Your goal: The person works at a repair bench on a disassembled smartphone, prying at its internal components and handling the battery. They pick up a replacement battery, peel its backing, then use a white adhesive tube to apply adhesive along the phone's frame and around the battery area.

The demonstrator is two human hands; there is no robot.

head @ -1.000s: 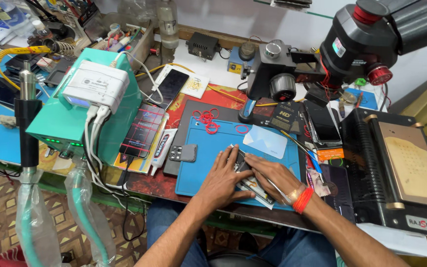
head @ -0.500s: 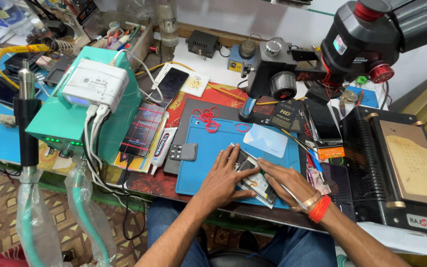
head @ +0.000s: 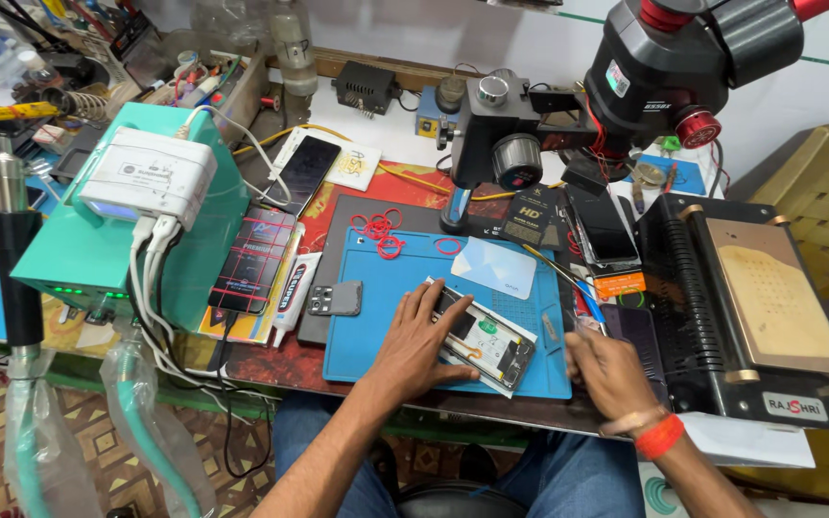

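An opened phone (head: 491, 343) with its insides showing lies on a blue work mat (head: 376, 336). My left hand (head: 414, 345) rests flat on the phone's left end, fingers spread, pinning it down. My right hand (head: 611, 372), with a red band at the wrist, is off the phone at the mat's right edge, beside a dark slab (head: 633, 331). Its fingers curl downward, and whether they hold anything is hidden. A thin grey tool (head: 550, 331) lies blurred on the mat between hand and phone.
A black microscope (head: 664, 67) overhangs the mat's back. A teal box (head: 98, 249) with a white charger stands left, and a black flat machine (head: 750, 317) right. Red rubber bands (head: 381, 230), a pale glass panel (head: 494, 267), a grey part (head: 335, 299) and phones (head: 251, 259) lie around.
My right hand has pulled away from the phone to the right edge of the mat. My left hand has stayed pressed on the phone.
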